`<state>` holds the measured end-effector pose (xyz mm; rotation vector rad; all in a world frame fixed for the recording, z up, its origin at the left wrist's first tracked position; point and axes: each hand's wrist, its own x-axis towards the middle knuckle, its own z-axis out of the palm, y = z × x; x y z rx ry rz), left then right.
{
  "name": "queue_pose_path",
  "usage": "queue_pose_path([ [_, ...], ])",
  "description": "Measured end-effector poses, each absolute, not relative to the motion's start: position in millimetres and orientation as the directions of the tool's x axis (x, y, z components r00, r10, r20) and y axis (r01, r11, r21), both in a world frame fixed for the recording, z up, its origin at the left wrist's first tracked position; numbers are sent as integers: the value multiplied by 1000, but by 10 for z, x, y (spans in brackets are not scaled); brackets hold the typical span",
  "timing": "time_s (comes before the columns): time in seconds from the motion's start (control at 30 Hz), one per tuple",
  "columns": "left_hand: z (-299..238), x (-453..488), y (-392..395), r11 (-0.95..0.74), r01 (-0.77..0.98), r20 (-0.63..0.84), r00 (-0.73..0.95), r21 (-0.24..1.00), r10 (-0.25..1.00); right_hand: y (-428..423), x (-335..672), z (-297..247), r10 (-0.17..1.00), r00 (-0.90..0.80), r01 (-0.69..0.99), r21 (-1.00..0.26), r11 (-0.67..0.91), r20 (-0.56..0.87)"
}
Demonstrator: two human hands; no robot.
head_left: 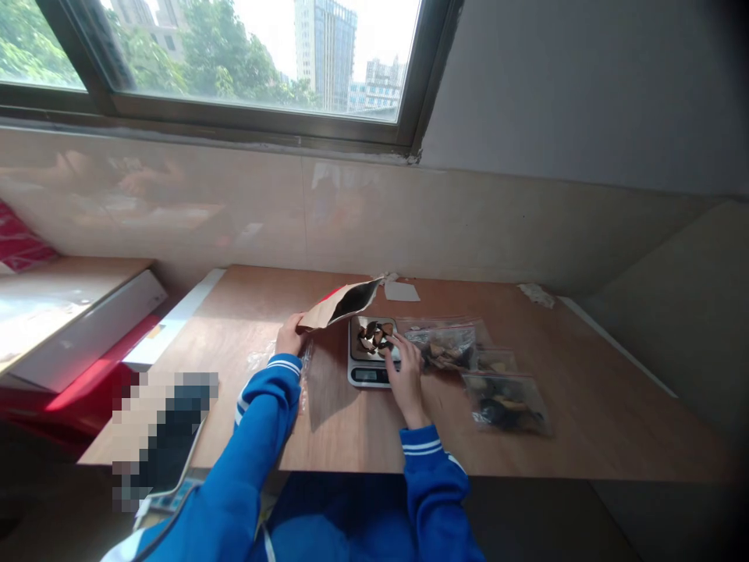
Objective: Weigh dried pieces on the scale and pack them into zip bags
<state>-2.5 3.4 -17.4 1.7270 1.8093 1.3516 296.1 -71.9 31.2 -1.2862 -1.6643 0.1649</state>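
Observation:
My left hand (291, 336) is closed on the lower left end of a brown paper bag (328, 310), which tilts with its dark open mouth towards the right. To the right of the bag, a kitchen scale (353, 373) lies on the table, its small display facing me. Dark and light brown dried pieces (374, 337), like dried mushroom slices, sit on its shiny plate. My right hand (408, 375) reaches over the scale's right side with thumb and forefinger apart, fingertips at the edge of the pieces. I cannot tell whether they touch.
Clear zip bags (508, 402) of similar dried pieces lie right of the scale. Crumpled clear plastic (305, 375) lies under my left wrist. A white paper (402, 292) is near the wall. A partly blurred dark device (175, 437) is at the table's left edge.

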Motion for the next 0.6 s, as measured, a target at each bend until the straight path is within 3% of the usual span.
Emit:
queue_pose_path([
  [0.1,-179,-23,41,-164,611,377,-236,774,896,-934,3269,36,807,245,632,-720,288,538],
  [0.27,-172,-18,44,-146,609,360,-247,780,900,-1037,3544,-286,855,418,377,-915,145,307],
  [0.6,-207,-25,58,-153,606,362,-238,780,901,-1089,3447,-103,886,351,448,-885,125,303],
])
